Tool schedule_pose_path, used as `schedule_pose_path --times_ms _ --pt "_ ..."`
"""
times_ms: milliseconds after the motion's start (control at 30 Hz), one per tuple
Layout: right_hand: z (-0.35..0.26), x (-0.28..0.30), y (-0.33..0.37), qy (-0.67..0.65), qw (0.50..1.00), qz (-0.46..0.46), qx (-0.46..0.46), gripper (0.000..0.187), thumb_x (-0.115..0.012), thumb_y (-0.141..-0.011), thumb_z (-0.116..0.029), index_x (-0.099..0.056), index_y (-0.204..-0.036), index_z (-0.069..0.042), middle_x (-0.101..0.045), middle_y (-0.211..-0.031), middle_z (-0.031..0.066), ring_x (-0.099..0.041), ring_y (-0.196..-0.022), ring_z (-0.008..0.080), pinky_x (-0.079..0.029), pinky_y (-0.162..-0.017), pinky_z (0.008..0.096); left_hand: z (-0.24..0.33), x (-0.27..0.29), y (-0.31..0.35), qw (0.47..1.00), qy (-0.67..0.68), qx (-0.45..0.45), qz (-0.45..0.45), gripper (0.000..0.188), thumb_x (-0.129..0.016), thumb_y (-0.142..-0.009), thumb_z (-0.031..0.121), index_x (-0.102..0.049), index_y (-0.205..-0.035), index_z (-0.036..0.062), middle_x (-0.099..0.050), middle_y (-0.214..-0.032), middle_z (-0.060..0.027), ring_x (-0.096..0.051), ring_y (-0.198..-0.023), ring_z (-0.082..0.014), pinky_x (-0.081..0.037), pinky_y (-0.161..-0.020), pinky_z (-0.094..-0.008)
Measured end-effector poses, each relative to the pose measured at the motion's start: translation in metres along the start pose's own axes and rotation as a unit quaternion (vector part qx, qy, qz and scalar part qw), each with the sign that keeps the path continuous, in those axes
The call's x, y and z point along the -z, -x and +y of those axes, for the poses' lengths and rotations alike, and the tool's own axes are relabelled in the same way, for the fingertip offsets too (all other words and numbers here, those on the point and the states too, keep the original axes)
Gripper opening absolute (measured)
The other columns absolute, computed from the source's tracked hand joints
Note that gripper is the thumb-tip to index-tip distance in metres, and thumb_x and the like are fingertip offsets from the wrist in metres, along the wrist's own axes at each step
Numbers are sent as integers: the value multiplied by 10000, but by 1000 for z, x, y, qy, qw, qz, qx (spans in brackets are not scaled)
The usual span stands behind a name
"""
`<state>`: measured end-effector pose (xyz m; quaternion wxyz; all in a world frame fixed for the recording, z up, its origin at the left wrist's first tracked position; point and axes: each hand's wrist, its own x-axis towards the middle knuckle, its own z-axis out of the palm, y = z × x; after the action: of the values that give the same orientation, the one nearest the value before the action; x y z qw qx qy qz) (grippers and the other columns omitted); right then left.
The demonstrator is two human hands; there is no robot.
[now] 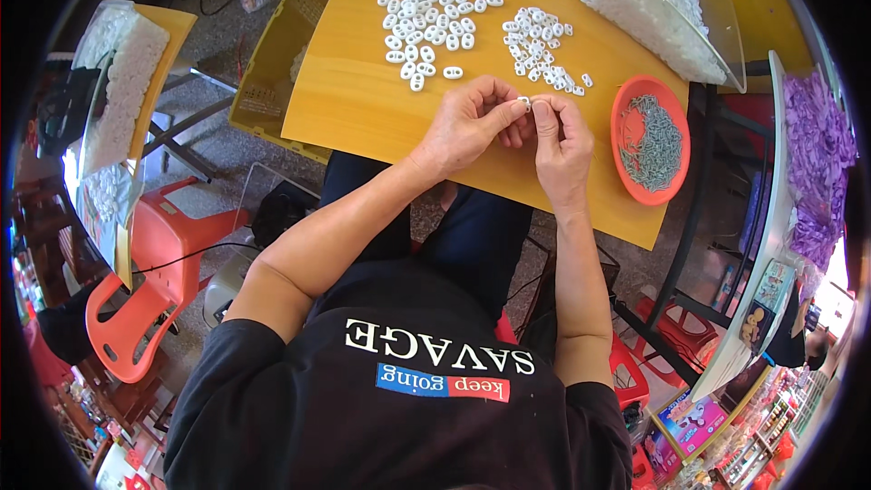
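Over the near part of the yellow tabletop [354,109], my left hand [472,122] and my right hand [561,145] meet, both closed. Between their thumbs and fingertips is a small white plastic piece [525,102] with a dark hole. Most of it is covered by the fingers. Just beyond the hands lies a loose pile of small white plastic pieces [540,36]. Farther left spreads a group of larger white oval pieces [426,23], each with two holes. To the right of my right hand, an orange-red bowl [617,141] holds many grey metal screws [655,141].
A clear bin [735,73] full of white pieces stands at the far right. Beside the table's left edge is a yellow crate [259,100]. An orange chair [172,227] stands farther left. Purple items [817,163] cover a table on the right.
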<state>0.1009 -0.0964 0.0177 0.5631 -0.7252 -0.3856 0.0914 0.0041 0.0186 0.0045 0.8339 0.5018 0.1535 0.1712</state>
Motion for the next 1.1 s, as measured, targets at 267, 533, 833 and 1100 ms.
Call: schedule_pose_path --times_ms 267,533,833,1100 --pt "-1 2 -1 -92 994 2 -65 141 -586 -953 -125 -614 -900 3 -621 -729 32 -562 -633 80 -455 -571 233 4 0 0 1000 10 11 -8 163 -587 -952 133 -557 -978 -25 -643 -803 -86 -611 -694 -126 -505 -642 -252" --pt "4 -3 2 -22 999 14 -30 163 -589 -955 -149 -604 -898 3 -615 -722 22 -541 -633 69 -441 -571 222 3 0 -1 1000 14 5 -10 169 -591 -951 139 -560 -973 -26 -643 -804 -85 -612 -694 -127 -505 -639 -253" --pt "4 -8 3 -51 996 46 -58 173 -587 -958 -154 -601 -884 2 -620 -739 14 -532 -633 61 -443 -570 223 2 -1 -1 1000 18 -4 -4 178 -597 -946 141 -557 -964 -31 -644 -787 -83 -622 -684 -123 -509 -605 -248" --pt "3 -11 4 -14 998 49 -41 140 -609 -937 -119 -586 -862 -3 -612 -718 35 -540 -613 85 -447 -554 245 -1 1 -1 1000 22 1 -4 169 -596 -946 131 -551 -963 -31 -639 -782 -79 -618 -678 -118 -507 -599 -245"
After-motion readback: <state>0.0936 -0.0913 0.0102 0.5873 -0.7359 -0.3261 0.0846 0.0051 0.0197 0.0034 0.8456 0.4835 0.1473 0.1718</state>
